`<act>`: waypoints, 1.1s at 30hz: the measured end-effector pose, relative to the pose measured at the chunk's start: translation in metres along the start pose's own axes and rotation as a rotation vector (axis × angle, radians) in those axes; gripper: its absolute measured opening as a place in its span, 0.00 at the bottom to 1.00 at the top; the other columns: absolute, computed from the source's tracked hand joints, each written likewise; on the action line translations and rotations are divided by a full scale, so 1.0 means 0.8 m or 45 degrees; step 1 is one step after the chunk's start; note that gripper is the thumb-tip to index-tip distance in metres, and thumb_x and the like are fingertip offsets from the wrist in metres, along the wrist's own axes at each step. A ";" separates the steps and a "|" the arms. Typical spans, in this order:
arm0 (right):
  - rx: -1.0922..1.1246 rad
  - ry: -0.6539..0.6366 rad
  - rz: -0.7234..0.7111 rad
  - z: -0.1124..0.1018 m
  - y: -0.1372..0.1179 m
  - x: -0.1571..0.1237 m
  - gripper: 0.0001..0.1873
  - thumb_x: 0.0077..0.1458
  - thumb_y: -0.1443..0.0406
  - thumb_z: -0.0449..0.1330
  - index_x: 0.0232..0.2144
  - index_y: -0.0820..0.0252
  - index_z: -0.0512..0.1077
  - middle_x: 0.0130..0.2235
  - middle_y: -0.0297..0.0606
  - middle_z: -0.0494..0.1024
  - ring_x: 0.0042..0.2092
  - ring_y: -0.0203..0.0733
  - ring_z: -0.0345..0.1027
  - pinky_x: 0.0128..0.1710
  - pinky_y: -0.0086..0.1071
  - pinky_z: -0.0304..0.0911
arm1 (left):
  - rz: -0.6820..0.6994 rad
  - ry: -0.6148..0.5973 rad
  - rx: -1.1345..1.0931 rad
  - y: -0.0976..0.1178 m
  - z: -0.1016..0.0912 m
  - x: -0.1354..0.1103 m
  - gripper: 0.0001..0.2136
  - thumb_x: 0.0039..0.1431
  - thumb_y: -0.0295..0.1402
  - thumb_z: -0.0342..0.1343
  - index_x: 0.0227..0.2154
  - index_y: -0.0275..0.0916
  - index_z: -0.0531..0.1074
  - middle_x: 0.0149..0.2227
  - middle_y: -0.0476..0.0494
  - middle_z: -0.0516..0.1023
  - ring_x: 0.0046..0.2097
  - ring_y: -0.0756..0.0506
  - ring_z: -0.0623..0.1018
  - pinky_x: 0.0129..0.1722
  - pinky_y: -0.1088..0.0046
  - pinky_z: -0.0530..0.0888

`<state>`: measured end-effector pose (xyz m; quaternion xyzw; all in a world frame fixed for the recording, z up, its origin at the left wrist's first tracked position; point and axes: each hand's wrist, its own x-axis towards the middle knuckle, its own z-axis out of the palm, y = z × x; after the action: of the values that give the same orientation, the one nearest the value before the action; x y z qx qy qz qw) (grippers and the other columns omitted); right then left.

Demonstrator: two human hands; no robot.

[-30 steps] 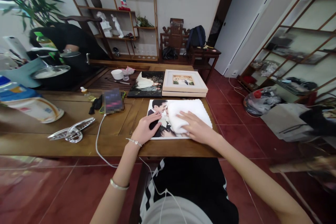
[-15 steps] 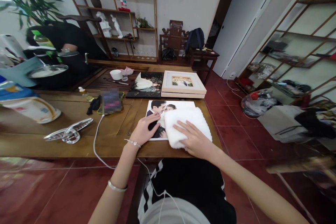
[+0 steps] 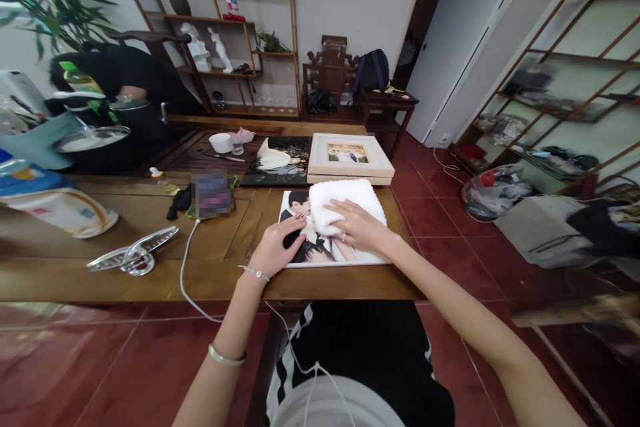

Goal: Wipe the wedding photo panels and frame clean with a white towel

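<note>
A wedding photo panel [image 3: 313,253] lies flat near the front edge of the wooden table. My left hand [image 3: 277,245] rests on its left side, fingers spread and thumb apart. A folded white towel [image 3: 353,195] covers the panel's upper right part. My right hand [image 3: 364,227] lies over the towel's lower edge and grips it against the panel, its fingertips on top. Behind the panel are a dark photo panel [image 3: 277,160] with a white gown and a pale framed photo [image 3: 325,161], which sits on another pale frame.
Left on the table [image 3: 240,283] are a silver hair clip [image 3: 134,250], a plastic bottle [image 3: 55,200], and a phone [image 3: 213,195] with a white cable [image 3: 184,260]. A white bowl [image 3: 221,142] stands farther back. Someone in dark clothing [image 3: 120,70] is at the far left.
My right hand has slid the towel away from me and slightly left, uncovering the panel's lower right part. My left hand has stayed in place on the panel.
</note>
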<state>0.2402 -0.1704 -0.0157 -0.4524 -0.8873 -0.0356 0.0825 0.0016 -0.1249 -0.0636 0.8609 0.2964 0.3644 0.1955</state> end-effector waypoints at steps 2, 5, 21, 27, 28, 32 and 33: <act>0.002 -0.029 -0.042 -0.004 -0.020 -0.021 0.13 0.55 0.67 0.60 0.44 0.62 0.76 0.62 0.51 0.62 0.65 0.57 0.49 0.61 0.55 0.49 | 0.000 0.002 -0.001 0.000 0.000 0.000 0.14 0.60 0.34 0.53 0.45 0.35 0.76 0.49 0.38 0.78 0.56 0.40 0.73 0.56 0.59 0.70; 0.039 -0.044 -0.076 -0.011 -0.059 -0.053 0.11 0.55 0.69 0.59 0.41 0.63 0.76 0.62 0.51 0.61 0.66 0.57 0.46 0.62 0.56 0.46 | -0.003 0.001 0.001 0.000 -0.001 0.000 0.14 0.60 0.34 0.53 0.46 0.35 0.76 0.49 0.39 0.78 0.56 0.39 0.73 0.56 0.58 0.70; 0.082 -0.002 0.053 -0.003 -0.027 -0.014 0.16 0.54 0.68 0.60 0.46 0.59 0.75 0.62 0.49 0.63 0.64 0.56 0.51 0.61 0.54 0.50 | -0.011 -0.001 -0.006 -0.001 0.000 0.000 0.14 0.60 0.35 0.53 0.45 0.35 0.76 0.50 0.38 0.78 0.56 0.40 0.74 0.57 0.60 0.70; 0.114 0.079 0.097 0.006 0.006 0.032 0.18 0.58 0.67 0.58 0.51 0.61 0.71 0.60 0.53 0.64 0.63 0.55 0.53 0.59 0.54 0.52 | -0.032 -0.016 0.004 0.000 -0.001 0.001 0.14 0.60 0.35 0.53 0.45 0.36 0.76 0.50 0.39 0.77 0.56 0.40 0.73 0.57 0.59 0.70; 0.110 0.074 0.097 0.007 0.007 0.034 0.19 0.57 0.68 0.58 0.52 0.62 0.71 0.60 0.53 0.64 0.63 0.56 0.52 0.59 0.54 0.51 | -0.035 -0.017 0.004 0.000 -0.002 0.001 0.14 0.60 0.35 0.53 0.45 0.37 0.76 0.50 0.39 0.77 0.56 0.40 0.73 0.57 0.59 0.70; 0.083 0.042 0.066 0.005 -0.004 0.024 0.18 0.56 0.68 0.59 0.49 0.61 0.73 0.61 0.52 0.63 0.64 0.56 0.51 0.60 0.55 0.49 | -0.047 0.020 0.019 0.001 -0.002 0.000 0.14 0.60 0.36 0.53 0.46 0.36 0.76 0.52 0.37 0.76 0.55 0.40 0.74 0.57 0.58 0.70; 0.067 0.024 0.045 0.004 -0.011 0.017 0.16 0.56 0.68 0.59 0.48 0.62 0.74 0.61 0.52 0.63 0.64 0.57 0.50 0.60 0.55 0.49 | -0.049 0.031 0.022 0.001 -0.002 0.000 0.15 0.60 0.36 0.53 0.46 0.36 0.76 0.52 0.37 0.75 0.55 0.40 0.74 0.57 0.58 0.69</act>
<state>0.2248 -0.1648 -0.0162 -0.4652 -0.8790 -0.0152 0.1034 0.0009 -0.1255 -0.0624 0.8521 0.3185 0.3686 0.1912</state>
